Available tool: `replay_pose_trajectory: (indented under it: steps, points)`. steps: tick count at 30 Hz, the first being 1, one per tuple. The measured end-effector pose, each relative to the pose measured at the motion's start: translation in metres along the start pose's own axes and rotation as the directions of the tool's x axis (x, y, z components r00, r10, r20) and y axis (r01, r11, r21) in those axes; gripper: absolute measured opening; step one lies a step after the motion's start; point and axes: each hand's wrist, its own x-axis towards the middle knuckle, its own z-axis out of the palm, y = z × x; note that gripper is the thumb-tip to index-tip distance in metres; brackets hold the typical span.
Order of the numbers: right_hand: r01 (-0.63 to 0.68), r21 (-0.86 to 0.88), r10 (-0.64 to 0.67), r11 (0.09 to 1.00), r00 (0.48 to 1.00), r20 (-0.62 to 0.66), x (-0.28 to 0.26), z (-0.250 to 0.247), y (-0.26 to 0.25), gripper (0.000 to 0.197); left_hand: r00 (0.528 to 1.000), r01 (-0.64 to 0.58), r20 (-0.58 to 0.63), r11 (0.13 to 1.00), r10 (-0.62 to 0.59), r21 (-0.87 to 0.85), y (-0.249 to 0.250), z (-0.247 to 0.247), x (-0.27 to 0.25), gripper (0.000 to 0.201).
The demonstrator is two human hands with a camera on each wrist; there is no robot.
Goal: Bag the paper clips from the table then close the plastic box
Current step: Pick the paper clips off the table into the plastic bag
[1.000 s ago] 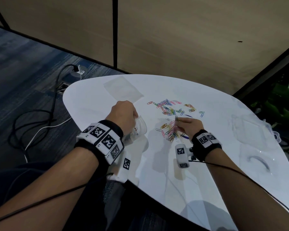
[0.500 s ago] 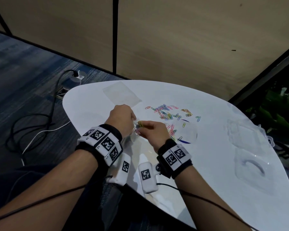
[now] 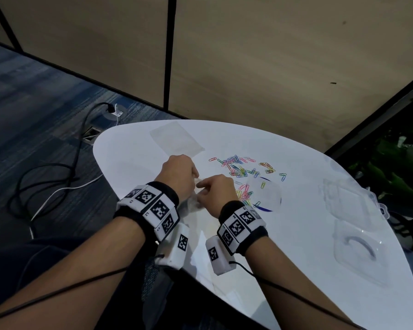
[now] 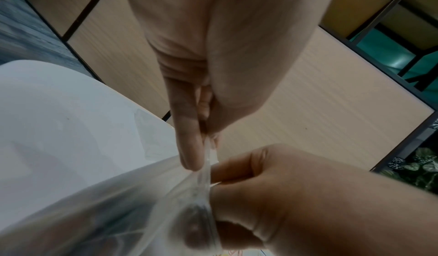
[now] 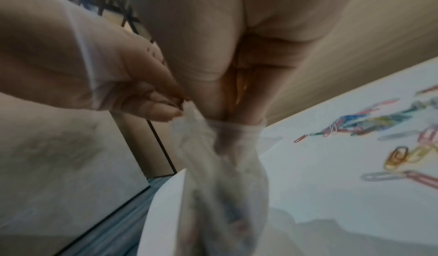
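Note:
Colourful paper clips (image 3: 239,170) lie scattered on the white table (image 3: 296,270), just beyond my hands. My left hand (image 3: 195,179) pinches the rim of a small clear plastic bag (image 3: 193,203) and holds it up near the table's left edge. In the left wrist view the thumb and forefinger (image 4: 189,147) clamp the bag (image 4: 118,213) at its mouth. My right hand (image 3: 200,188) has its bunched fingertips pushed into the bag (image 5: 225,194); the plastic blurs the clips they pinch. The open clear plastic box (image 3: 348,201) lies at the far right.
A second flat clear bag (image 3: 177,139) lies at the table's far side. A round clear lid with a blue edge (image 3: 265,194) sits among the clips. Cables and a floor socket (image 3: 91,135) are on the carpet to the left. A wooden partition stands behind.
My right hand picked up clips from the pile, carried them left to the bag, and now has its fingertips inside the mouth. The left hand kept holding the bag.

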Motion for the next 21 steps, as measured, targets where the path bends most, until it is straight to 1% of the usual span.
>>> replay_pose_trajectory:
  steps: [1, 3, 4, 5, 6, 7, 8, 9, 10, 11, 12, 13, 14, 15, 16, 18, 19, 21]
  points:
    - [0.033, -0.028, -0.032, 0.999, 0.999, 0.042, -0.001, -0.002, 0.000, 0.026, 1.000, 0.001, 0.009, 1.000, -0.002, 0.006, 0.000, 0.000, -0.001, 0.020]
    - [0.112, -0.076, -0.097, 0.991, 0.979, 0.177, -0.003, -0.007, 0.000, 0.029, 1.000, 0.002, 0.024, 1.000, -0.002, 0.013, 0.000, 0.001, -0.001, 0.021]
    - [0.134, -0.048, -0.120, 0.990, 0.968, 0.222, -0.003, -0.009, 0.001, 0.030, 1.000, 0.003, 0.026, 1.000, -0.004, 0.014, 0.000, 0.000, -0.001, 0.021]
    - [0.139, 0.035, -0.144, 0.990, 0.964, 0.226, -0.002, -0.011, 0.004, 0.031, 1.000, 0.007, 0.024, 1.000, -0.007, 0.014, 0.000, -0.001, -0.001, 0.021]
    - [0.120, 0.180, -0.154, 0.976, 0.970, 0.189, -0.002, -0.013, 0.007, 0.030, 1.000, 0.010, 0.016, 1.000, -0.010, 0.015, -0.001, -0.002, 0.000, 0.020]
    - [0.061, 0.353, -0.113, 0.934, 0.985, 0.128, -0.002, -0.016, 0.013, 0.028, 1.000, 0.014, 0.004, 1.000, -0.014, 0.015, -0.002, -0.003, 0.000, 0.021]
    - [0.001, 0.497, -0.042, 0.868, 0.997, 0.070, -0.002, -0.020, 0.021, 0.024, 1.000, 0.018, -0.003, 1.000, -0.018, 0.015, -0.002, -0.004, 0.000, 0.022]
    - [-0.052, 0.568, 0.051, 0.821, 0.999, 0.018, -0.002, -0.024, 0.035, 0.023, 1.000, 0.020, -0.005, 1.000, -0.020, 0.014, -0.003, -0.005, 0.001, 0.023]
    - [-0.102, 0.571, 0.147, 0.814, 0.989, -0.033, -0.001, -0.028, 0.055, 0.029, 1.000, 0.020, -0.005, 1.000, -0.020, 0.014, -0.004, -0.005, 0.001, 0.023]
    - [-0.185, 0.493, 0.247, 0.850, 0.967, -0.063, 0.001, -0.032, 0.079, 0.043, 1.000, 0.019, -0.009, 1.000, -0.019, 0.013, -0.005, -0.006, 0.001, 0.024]
    - [-0.303, 0.337, 0.342, 0.891, 0.937, -0.064, 0.002, -0.035, 0.104, 0.065, 1.000, 0.021, -0.015, 1.000, -0.021, 0.011, -0.007, -0.007, 0.001, 0.024]
    - [-0.422, 0.122, 0.428, 0.898, 0.903, -0.030, 0.000, -0.037, 0.125, 0.088, 1.000, 0.021, -0.017, 1.000, -0.020, 0.011, -0.008, -0.007, 0.002, 0.024]
    - [-0.497, -0.043, 0.498, 0.867, 0.867, -0.001, -0.003, -0.036, 0.141, 0.104, 1.000, 0.018, -0.016, 1.000, -0.018, 0.013, -0.009, -0.007, 0.002, 0.024]
    - [-0.523, -0.120, 0.527, 0.844, 0.850, 0.009, -0.008, -0.033, 0.150, 0.110, 1.000, 0.016, -0.013, 1.000, -0.016, 0.017, -0.009, -0.007, 0.002, 0.025]
    - [-0.509, -0.121, 0.511, 0.852, 0.859, -0.014, -0.011, -0.028, 0.155, 0.107, 1.000, 0.013, -0.011, 1.000, -0.013, 0.021, -0.009, -0.007, 0.002, 0.025]
    - [-0.409, -0.067, 0.401, 0.910, 0.910, -0.103, -0.012, -0.018, 0.153, 0.096, 1.000, 0.009, -0.017, 1.000, -0.008, 0.025, -0.010, -0.007, 0.002, 0.024]
    - [-0.367, -0.039, 0.360, 0.929, 0.924, -0.127, -0.007, -0.013, 0.150, 0.091, 1.000, 0.007, -0.021, 1.000, -0.006, 0.025, -0.011, -0.007, 0.002, 0.025]
    - [-0.341, -0.001, 0.337, 0.940, 0.931, -0.141, 0.010, -0.007, 0.145, 0.081, 1.000, 0.008, -0.025, 1.000, -0.007, 0.024, -0.011, -0.007, 0.003, 0.025]
